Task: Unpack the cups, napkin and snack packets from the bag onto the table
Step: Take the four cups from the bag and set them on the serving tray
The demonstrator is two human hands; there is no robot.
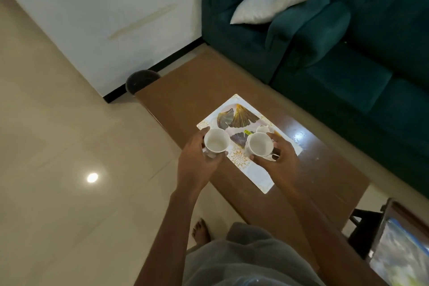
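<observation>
My L hand (199, 158) grips a white cup, the L cup (216, 143), w/ fingers curled round its side and thumb on the near rim. My R hand (281, 158) grips a second white cup, the R cup (260, 145), same way: fingers round the far side, thumb under the near edge. Both cups are upright, mouths up, side by side but apart. They're over the near half of a leaf-print mat (260, 181), the L cup at its left edge and the R cup nearer its right edge. Can't tell if the bases touch the mat. There's a small white thing (263, 128) just behind the R cup, too hidden to ID. The mat lies flat mid-way along the brown table (185, 81). A dark bin (139, 79) sits at the table's far left corner, on the tiled floor (69, 146). A green sofa (348, 76) w/ white pillows (255, 9) runs along the table's right side.
</observation>
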